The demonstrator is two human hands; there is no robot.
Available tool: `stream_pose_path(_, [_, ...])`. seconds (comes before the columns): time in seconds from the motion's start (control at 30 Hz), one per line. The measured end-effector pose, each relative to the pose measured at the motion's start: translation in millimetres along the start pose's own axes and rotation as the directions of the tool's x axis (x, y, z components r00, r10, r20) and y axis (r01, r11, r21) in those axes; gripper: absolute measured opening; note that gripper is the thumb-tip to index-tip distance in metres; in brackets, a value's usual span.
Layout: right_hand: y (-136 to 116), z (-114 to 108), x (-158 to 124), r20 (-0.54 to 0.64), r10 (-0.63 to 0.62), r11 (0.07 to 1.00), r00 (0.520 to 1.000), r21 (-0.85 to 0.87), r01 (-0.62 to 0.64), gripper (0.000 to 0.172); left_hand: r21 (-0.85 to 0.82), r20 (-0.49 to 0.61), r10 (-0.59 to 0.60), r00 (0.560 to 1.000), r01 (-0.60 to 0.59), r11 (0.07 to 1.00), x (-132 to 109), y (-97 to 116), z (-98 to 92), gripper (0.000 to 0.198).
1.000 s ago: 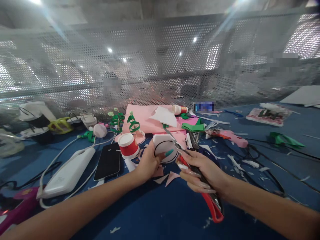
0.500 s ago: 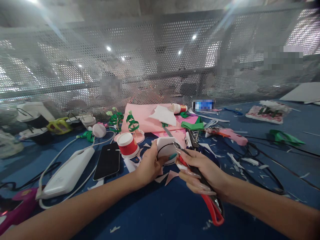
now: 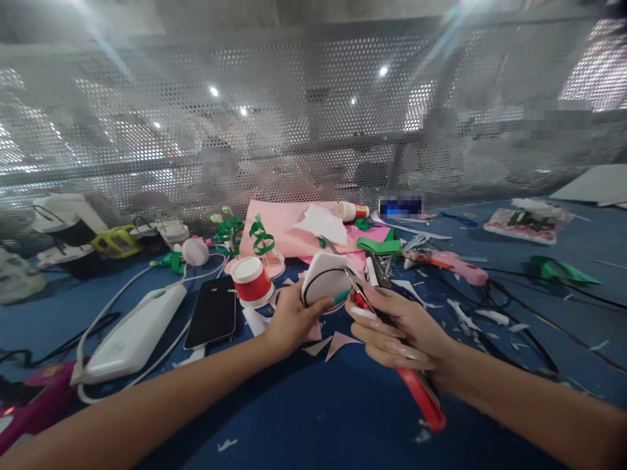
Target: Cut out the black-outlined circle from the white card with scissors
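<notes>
Pinched in my left hand (image 3: pixel 294 316) is a white rounded piece (image 3: pixel 326 269) with a thin black wire (image 3: pixel 309 282) curving across it. The thumb, with a teal nail, lies over its near side. My right hand (image 3: pixel 401 320) is wrapped round red-handled pliers (image 3: pixel 424 395), whose metal jaws point up and left. Those jaws meet the right end of the black wire, at the edge of the white piece; whether they grip it I cannot tell. Just left of my left hand stands a red and white paper cup (image 3: pixel 252 282), upside down. Pink paper scraps (image 3: pixel 339 343) lie below.
A black phone (image 3: pixel 211 313) and a white power bank (image 3: pixel 132 333) with cables lie left. Green spiral plants (image 3: pixel 262 238) stand behind the cup. Pink paper (image 3: pixel 274 225) lies at the back, a pink glue gun (image 3: pixel 460 266) at right. A perforated metal screen (image 3: pixel 313 130) rises behind.
My left thumb has come over the near side of the white piece, which has tilted and shifted slightly left. The pliers have swung a little, their handle end moving right.
</notes>
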State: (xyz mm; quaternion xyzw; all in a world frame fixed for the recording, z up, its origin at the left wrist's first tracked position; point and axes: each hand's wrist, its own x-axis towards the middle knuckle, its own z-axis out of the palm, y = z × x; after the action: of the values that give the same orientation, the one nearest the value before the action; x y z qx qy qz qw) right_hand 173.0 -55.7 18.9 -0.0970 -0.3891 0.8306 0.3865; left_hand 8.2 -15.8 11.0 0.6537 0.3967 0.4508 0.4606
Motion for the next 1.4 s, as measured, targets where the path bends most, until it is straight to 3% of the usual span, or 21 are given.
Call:
stream_pose_path(0.13, [1.5,-3.6,2.2,0.007,0.032,0.999,0.999,0.044,-0.032,0.047,0.020,-0.035,-0.037,0.999,0.037,0.999,2.1,2.8,-0.3,0.024])
stream_pose_path(0.3, [0.9,-7.1,4.9,0.019,0.085,0.996,0.996,0.032,-0.085,0.050,-0.009,-0.001,-0.047,0.999,0.047,0.999,4.0,2.4,-2.3,0.026])
stream_pose_path(0.6, [4.3,-0.8,2.1,-0.068,0.046,0.997,0.997,0.066,-0.042,0.039,-0.193,-0.009,-0.127,0.992,0.123,0.974,3.8,-0.8,-0.6,0.032])
stream_pose_path(0.9, [5.7,4.2,0.6,-0.096,0.038,0.998,0.995,0.051,-0.033,0.037,-0.252,-0.001,-0.173,0.985,0.167,0.953,2.7,3.1,0.3,0.033])
stream_pose_path(1.1, [8.9,5.2,-3.4,-0.142,-0.003,1.000,0.990,-0.021,0.000,0.034,-0.039,-0.020,-0.049,0.999,0.048,0.998,-0.2,2.1,-0.2,0.026])
stream_pose_path(1.23, [7.0,3.6,-5.8,-0.083,0.010,0.999,0.996,-0.047,-0.014,0.039,0.052,0.066,0.038,0.997,-0.042,0.998,-3.2,1.4,-2.1,0.025])
stream_pose_path(1.4, [-1.5,3.9,-6.7,0.011,0.076,0.997,0.997,0.018,-0.076,0.041,0.164,0.165,0.024,0.986,-0.052,0.985,-7.2,-1.0,-4.1,0.023])
